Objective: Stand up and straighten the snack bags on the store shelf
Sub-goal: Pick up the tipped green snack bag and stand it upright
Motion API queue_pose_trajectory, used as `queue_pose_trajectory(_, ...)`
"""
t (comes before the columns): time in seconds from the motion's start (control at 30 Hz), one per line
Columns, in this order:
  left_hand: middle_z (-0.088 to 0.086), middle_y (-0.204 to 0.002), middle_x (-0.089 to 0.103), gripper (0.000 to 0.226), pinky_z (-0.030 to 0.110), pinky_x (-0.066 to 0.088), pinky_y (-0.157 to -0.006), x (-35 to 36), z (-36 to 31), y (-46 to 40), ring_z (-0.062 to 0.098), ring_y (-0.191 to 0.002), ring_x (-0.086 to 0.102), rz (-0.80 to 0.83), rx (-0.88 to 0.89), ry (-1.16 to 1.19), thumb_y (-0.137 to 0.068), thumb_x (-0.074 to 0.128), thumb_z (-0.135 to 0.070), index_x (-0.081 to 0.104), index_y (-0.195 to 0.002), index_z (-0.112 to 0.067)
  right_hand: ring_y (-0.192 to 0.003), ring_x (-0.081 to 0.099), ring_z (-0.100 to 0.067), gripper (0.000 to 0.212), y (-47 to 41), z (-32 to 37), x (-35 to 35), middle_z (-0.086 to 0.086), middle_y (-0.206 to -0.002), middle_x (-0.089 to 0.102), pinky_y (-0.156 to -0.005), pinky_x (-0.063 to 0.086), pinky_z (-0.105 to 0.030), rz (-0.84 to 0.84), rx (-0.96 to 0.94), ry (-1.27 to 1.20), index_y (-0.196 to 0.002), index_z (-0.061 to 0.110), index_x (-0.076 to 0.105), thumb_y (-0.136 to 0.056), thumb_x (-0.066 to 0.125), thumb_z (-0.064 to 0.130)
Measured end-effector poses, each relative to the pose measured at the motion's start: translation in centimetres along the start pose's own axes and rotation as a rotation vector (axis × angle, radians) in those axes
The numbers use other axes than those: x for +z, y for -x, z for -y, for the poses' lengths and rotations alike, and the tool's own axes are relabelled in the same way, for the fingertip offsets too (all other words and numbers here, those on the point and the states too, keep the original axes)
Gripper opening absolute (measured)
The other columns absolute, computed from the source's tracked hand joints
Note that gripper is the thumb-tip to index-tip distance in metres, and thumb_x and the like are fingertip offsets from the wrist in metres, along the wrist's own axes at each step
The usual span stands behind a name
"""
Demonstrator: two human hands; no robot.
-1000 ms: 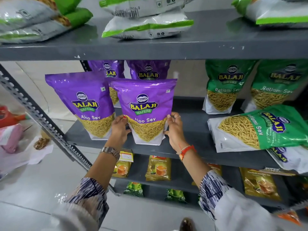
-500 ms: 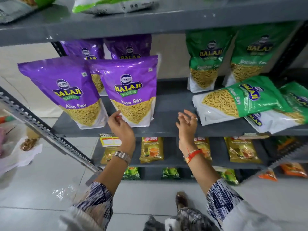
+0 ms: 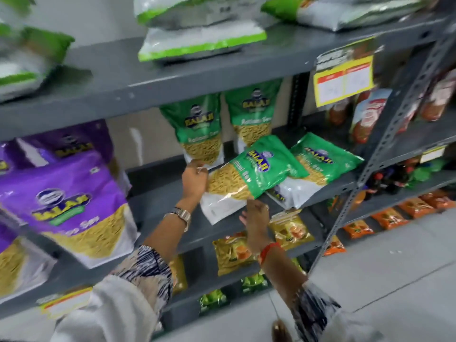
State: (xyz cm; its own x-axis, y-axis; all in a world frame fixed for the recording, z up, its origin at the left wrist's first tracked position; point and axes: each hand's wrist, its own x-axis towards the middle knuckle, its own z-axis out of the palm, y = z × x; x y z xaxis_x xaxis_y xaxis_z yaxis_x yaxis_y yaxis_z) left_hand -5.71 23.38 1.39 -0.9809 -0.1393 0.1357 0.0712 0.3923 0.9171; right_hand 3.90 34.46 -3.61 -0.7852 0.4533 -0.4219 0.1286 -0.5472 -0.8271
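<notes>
A green Balaji snack bag [image 3: 256, 174] lies tilted on its side on the grey middle shelf [image 3: 158, 196], its white bottom sticking out over the front edge. My left hand [image 3: 195, 178] grips its left edge. My right hand [image 3: 256, 213] holds its lower edge from beneath. A second green bag [image 3: 320, 161] lies flat just right of it, partly under it. Two green bags [image 3: 197, 129] stand upright at the back. Purple Aloo Sev bags [image 3: 74, 206] stand upright at the left.
White and green bags [image 3: 202, 38] lie flat on the top shelf. A slanted metal post [image 3: 385, 144] crosses at the right, with a yellow price tag [image 3: 345, 75] above it. Yellow packets [image 3: 232, 253] and orange packets [image 3: 389, 218] fill the lower shelves.
Both hands left the purple bag, which stays upright, and moved right to the fallen green bag. The view swung right with them.
</notes>
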Motion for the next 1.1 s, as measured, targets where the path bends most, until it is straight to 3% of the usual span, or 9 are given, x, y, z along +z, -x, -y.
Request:
queue_pose_trajectory(0.07,0.006,-0.077,0.064,0.032,0.003,0.04,-0.044,1.3,0.2,-2.5,-0.002,-0.051,0.059,0.064,-0.043,-0.124,-0.084,0.048,-0.003,0.062,-0.114,-0.002,-0.068,0.042,-0.015,0.011,-0.1,0.3,-0.1,-0.002,-0.072,0.042,-0.066,0.041,-0.03,0.041,0.004,0.037,-0.091,0.009,0.045,-0.094,0.051,0.018)
queue_pose_trajectory(0.17,0.017,-0.112,0.068,0.029,0.025,0.047,-0.085,3.4,0.7,-5.7,0.029,-0.1,0.063,0.235,-0.061,-0.324,-0.085,0.054,-0.01,0.068,-0.11,-0.005,-0.073,0.04,-0.018,0.023,-0.9,0.7,-0.7,-0.004,-0.069,0.039,-0.074,0.039,-0.036,0.087,0.026,0.023,-0.075,0.015,0.038,-0.094,0.049,0.012)
queue_pose_trajectory(0.27,0.02,-0.118,0.066,0.027,0.035,0.046,-0.095,5.0,0.8,-7.2,0.035,-0.106,0.062,0.45,-0.125,-0.38,-0.088,0.055,-0.014,0.068,-0.108,-0.001,-0.083,0.047,-0.017,0.021,-2.3,0.9,-1.5,-0.003,-0.079,0.045,-0.092,0.045,-0.039,0.163,0.086,0.03,-0.076,0.015,0.04,-0.095,0.045,0.009)
queue_pose_trajectory(0.43,0.011,-0.085,0.076,0.021,0.022,0.05,-0.08,5.7,0.9,-8.0,0.015,-0.073,0.069,0.427,-0.188,-0.253,-0.088,0.055,-0.009,0.067,-0.097,0.007,-0.12,0.043,-0.012,0.039,-3.4,0.7,-2.2,0.01,-0.124,0.045,-0.111,0.038,-0.044,0.276,0.123,-0.034,-0.136,0.018,0.038,-0.098,0.042,0.013)
queue_pose_trajectory(0.53,-0.011,-0.048,0.066,0.021,0.012,0.045,-0.054,4.6,1.1,-7.1,-0.004,-0.041,0.057,0.421,-0.273,-0.254,-0.087,0.06,-0.013,0.064,-0.067,-0.011,-0.13,0.042,-0.019,0.045,-3.2,0.4,-2.6,0.0,-0.139,0.04,-0.108,0.04,-0.045,0.243,0.111,-0.014,-0.143,0.014,0.029,-0.099,0.039,0.018)
queue_pose_trajectory(0.7,0.01,-0.077,0.072,0.013,0.031,0.049,-0.073,2.4,2.4,-3.0,0.019,-0.068,0.064,0.118,-0.234,-0.298,-0.076,0.064,-0.021,0.072,-0.066,-0.02,-0.094,0.052,-0.039,0.011,-2.7,1.7,-3.0,-0.024,-0.101,0.056,-0.086,0.043,-0.051,0.124,-0.074,0.082,-0.102,0.011,0.048,-0.098,0.04,0.016)
queue_pose_trajectory(0.83,0.023,-0.075,0.068,0.019,0.035,0.046,-0.069,0.4,1.5,2.0,0.023,-0.068,0.054,-0.089,-0.319,-0.06,-0.077,0.057,-0.01,0.069,-0.064,-0.015,-0.076,0.047,-0.015,0.012,-1.1,4.5,-3.7,0.002,-0.081,0.05,-0.074,0.039,-0.03,0.144,-0.245,0.176,-0.092,0.009,0.05,-0.097,0.041,0.015)
queue_pose_trajectory(0.97,-0.001,-0.052,0.062,0.031,0.021,0.049,-0.049,-2.0,-0.4,6.6,0.013,-0.052,0.055,-0.162,-0.305,0.163,-0.082,0.054,-0.003,0.062,-0.057,-0.02,-0.073,0.044,-0.006,0.02,0.2,7.0,-4.4,0.006,-0.076,0.047,-0.062,0.037,-0.01,0.201,-0.366,0.256,-0.077,0.022,0.047,-0.096,0.045,0.015)
queue_pose_trajectory(1.1,-0.009,-0.047,0.063,0.036,0.013,0.049,-0.04,-4.1,-2.1,9.9,0.0,-0.038,0.055,-0.175,-0.254,0.239,-0.083,0.05,0.001,0.064,-0.058,-0.021,-0.073,0.045,-0.007,0.024,2.3,7.9,-5.7,0.004,-0.08,0.049,-0.062,0.037,-0.015,0.252,-0.347,0.253,-0.073,0.025,0.047,-0.096,0.046,0.016)
